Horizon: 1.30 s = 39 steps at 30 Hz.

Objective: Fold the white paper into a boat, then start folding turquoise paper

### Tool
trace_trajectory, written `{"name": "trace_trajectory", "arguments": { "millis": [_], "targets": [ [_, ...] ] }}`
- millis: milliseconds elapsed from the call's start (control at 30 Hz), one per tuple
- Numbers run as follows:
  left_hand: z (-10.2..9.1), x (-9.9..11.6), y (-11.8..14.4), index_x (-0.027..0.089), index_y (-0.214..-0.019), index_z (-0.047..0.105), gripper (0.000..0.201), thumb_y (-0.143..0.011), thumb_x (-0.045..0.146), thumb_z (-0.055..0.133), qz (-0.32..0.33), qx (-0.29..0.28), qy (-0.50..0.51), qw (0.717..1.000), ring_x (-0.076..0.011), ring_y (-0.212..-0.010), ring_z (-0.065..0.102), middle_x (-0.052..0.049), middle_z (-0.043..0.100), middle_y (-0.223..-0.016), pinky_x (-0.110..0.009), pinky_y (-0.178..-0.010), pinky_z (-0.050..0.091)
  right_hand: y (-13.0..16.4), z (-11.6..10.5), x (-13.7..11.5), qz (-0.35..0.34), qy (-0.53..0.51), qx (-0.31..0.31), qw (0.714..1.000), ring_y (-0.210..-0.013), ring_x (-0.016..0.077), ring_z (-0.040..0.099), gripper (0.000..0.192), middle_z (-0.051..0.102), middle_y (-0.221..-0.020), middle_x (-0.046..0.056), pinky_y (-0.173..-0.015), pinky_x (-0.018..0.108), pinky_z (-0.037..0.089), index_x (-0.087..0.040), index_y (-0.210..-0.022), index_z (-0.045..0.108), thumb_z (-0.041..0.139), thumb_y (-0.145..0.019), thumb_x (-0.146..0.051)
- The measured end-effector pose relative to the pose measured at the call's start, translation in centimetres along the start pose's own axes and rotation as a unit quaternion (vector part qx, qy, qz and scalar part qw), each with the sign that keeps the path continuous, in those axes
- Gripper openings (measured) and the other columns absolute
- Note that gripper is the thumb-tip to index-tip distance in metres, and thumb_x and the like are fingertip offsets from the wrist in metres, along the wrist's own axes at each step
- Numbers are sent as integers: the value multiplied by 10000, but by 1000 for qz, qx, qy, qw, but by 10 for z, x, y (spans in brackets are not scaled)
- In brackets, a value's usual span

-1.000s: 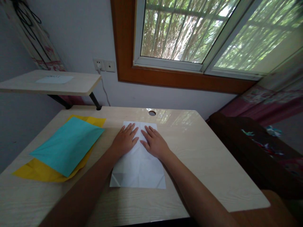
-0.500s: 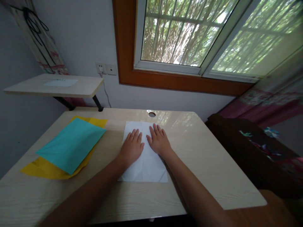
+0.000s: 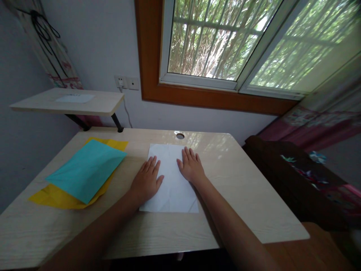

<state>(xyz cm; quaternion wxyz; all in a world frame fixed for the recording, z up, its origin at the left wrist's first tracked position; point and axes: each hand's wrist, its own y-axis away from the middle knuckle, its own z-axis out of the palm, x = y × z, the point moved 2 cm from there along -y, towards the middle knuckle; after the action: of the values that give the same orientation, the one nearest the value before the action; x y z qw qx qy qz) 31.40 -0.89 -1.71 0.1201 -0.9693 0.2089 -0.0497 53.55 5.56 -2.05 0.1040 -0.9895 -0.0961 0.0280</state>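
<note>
Left hand (image 3: 146, 181) and right hand (image 3: 192, 168) lie flat, fingers extended and gripping nothing, on the creased white paper (image 3: 172, 184), which bears no legible writing.

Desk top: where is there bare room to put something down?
Bare wood lies right of the white sheet out to the desk's right edge, and along the near edge. The left is crowded: teal paper over yellow paper. Both hands press the sheet.

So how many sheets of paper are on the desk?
3: a white sheet under both hands, a teal sheet at the left, and a yellow sheet beneath it. More could be hidden underneath.
</note>
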Motion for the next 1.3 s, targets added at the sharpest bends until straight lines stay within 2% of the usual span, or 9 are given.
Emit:
{"name": "trace_trajectory", "arguments": {
  "millis": [133, 267, 400, 500, 667, 933, 1067, 1167, 1300],
  "targets": [
    [1, 2, -2, 112, -1514, 392, 606, -1001, 434, 380, -15, 5, -8, 1000, -284, -1516, 241, -151, 302, -1622, -464, -1235, 212, 0, -15, -8, -29, 10, 49, 998, -1523, 334, 205, 584, 307, -1599, 215, -1220, 546, 164, -20, -1507, 373, 364, -1018, -341],
    [1, 2, -6, 123, -1506, 411, 597, -1004, 441, 353, -45, 11, -17, 999, -292, -1517, 234, -149, 315, -1616, -514, -1232, 192, 3, -26, -37, -99, -20, 64, 993, -1527, 316, 199, 561, 299, -1602, 217, -1220, 500, 222, 0, -1520, 337, 353, -990, -181],
    [1, 0, -10, 133, -1506, 415, 566, -1013, 394, 323, -51, 10, -20, 998, -284, -1518, 234, -140, 308, -1619, -537, -1223, 199, 10, -14, -67, -123, -77, 23, 989, -1501, 276, 291, 538, 360, -1580, 204, -1206, 432, 295, -16, -1498, 393, 355, -1011, -241],
    [-1, -1, -10, 138, -1508, 411, 557, -1016, 381, 311, -49, 6, -19, 999, -271, -1515, 246, -131, 312, -1619, -536, -1222, 202, 14, -4, -73, -97, -91, 15, 991, -1502, 275, 291, 539, 345, -1587, 200, -1215, 445, 273, -27, -1491, 410, 338, -1029, -295],
    [-2, -3, -10, 142, -1513, 398, 562, -1009, 383, 328, -48, 5, -14, 999, -271, -1515, 246, -133, 307, -1620, -547, -1220, 197, 16, -5, -58, -93, -78, 9, 993, -1511, 272, 268, 568, 299, -1610, 177, -1221, 460, 247, -58, -1517, 376, 309, -1041, -362],
    [0, -12, -8, 155, -1503, 406, 558, -1000, 388, 345, -65, -1, -17, 998, -277, -1520, 229, -138, 312, -1619, -569, -1215, 183, 24, -9, -12, -66, -32, -7, 997, -1509, 256, 275, 560, 295, -1618, 135, -1217, 451, 230, -100, -1535, 358, 285, -1045, -360],
    [-4, -13, -10, 125, -1494, 418, 565, -995, 380, 343, -68, -10, -23, 997, -301, -1503, 266, -161, 332, -1606, -615, -1207, 149, 28, -10, -2, -58, -20, -13, 998, -1508, 253, 278, 548, 295, -1621, 117, -1211, 465, 228, -123, -1538, 356, 274, -1047, -351],
    [-9, -3, -17, 95, -1466, 463, 545, -987, 323, 338, -58, -15, -27, 998, -328, -1474, 321, -179, 382, -1576, -625, -1210, 119, 29, -11, -2, -50, -20, -14, 998, -1507, 252, 277, 544, 302, -1620, 104, -1212, 474, 218, -132, -1538, 355, 284, -1045, -349],
    [-6, 33, -34, 120, -1444, 508, 517, -968, 221, 334, -3, -36, 0, 999, -309, -1440, 391, -140, 425, -1559, -557, -1202, 228, 29, -12, -2, -50, -24, -10, 998, -1507, 253, 275, 538, 301, -1622, 98, -1214, 475, 213, -134, -1533, 366, 279, -1044, -340]
  ]
}}
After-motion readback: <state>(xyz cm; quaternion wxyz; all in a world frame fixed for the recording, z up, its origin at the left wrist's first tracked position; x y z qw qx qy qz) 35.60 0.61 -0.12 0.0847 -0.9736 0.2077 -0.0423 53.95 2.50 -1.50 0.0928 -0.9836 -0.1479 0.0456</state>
